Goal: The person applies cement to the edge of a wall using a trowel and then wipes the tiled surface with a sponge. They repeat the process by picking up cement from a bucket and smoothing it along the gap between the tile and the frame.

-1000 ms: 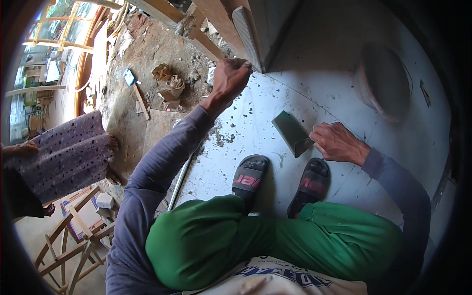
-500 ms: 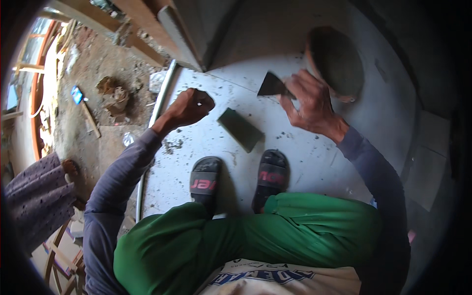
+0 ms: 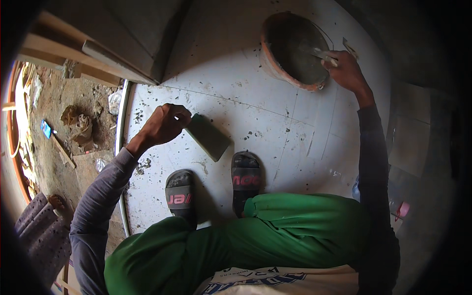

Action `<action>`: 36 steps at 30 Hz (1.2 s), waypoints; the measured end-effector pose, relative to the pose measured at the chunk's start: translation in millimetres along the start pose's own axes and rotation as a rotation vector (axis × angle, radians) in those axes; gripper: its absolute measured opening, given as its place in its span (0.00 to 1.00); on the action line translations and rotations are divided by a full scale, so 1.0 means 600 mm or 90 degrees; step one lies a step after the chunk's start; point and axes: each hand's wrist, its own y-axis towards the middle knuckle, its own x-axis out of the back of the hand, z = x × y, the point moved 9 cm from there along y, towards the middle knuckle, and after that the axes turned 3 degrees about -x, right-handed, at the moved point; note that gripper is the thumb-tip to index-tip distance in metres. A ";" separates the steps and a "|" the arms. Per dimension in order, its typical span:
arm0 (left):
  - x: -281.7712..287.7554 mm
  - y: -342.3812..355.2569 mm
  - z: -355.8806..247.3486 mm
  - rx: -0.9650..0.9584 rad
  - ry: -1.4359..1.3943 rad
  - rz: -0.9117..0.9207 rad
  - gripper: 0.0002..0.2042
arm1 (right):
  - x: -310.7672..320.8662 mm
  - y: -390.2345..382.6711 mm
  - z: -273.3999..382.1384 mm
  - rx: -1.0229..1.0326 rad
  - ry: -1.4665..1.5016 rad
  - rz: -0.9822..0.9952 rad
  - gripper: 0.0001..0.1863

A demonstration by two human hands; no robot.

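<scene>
My right hand [image 3: 346, 73] is closed round the handle of a putty knife [image 3: 319, 53]. Its blade reaches down inside a round orange-rimmed bucket [image 3: 275, 68], whose dim inside looks grey; the blade's tip is hard to make out. My left hand [image 3: 164, 123] has its fingers curled in, with a small gap by the thumb. Whether anything is in it cannot be seen. Close beside its fingertips a green rectangular block [image 3: 210, 138] lies on the pale, speckled floor panel [image 3: 275, 128].
My sandalled feet [image 3: 181, 196] stand near the block. A metal edge strip [image 3: 119, 132] borders the panel on the left, with dirt, crumpled brown paper [image 3: 82, 129] and a wooden-handled tool [image 3: 63, 151] beyond. Wooden boards [image 3: 73, 44] stand far left. A pink-capped bottle [image 3: 402, 210] lies right.
My right hand has carried the putty knife away from over the panel and into the bucket. The view has shifted rightward. My left hand stays curled near the block.
</scene>
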 end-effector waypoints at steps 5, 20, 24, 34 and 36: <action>-0.009 0.036 -0.014 0.034 -0.068 0.032 0.10 | -0.001 0.041 0.024 0.092 -0.066 -0.020 0.22; 0.003 0.022 0.015 0.102 -0.155 0.013 0.12 | -0.112 0.108 0.164 0.249 -0.220 0.031 0.13; 0.013 0.017 0.027 0.136 -0.154 0.010 0.14 | -0.107 0.105 0.157 0.168 -0.226 0.088 0.12; 0.033 0.014 0.036 0.105 -0.175 -0.029 0.13 | -0.056 0.080 0.109 0.167 0.010 0.033 0.19; 0.034 0.009 0.040 0.091 -0.186 -0.033 0.12 | -0.066 0.075 0.089 0.149 0.058 0.100 0.21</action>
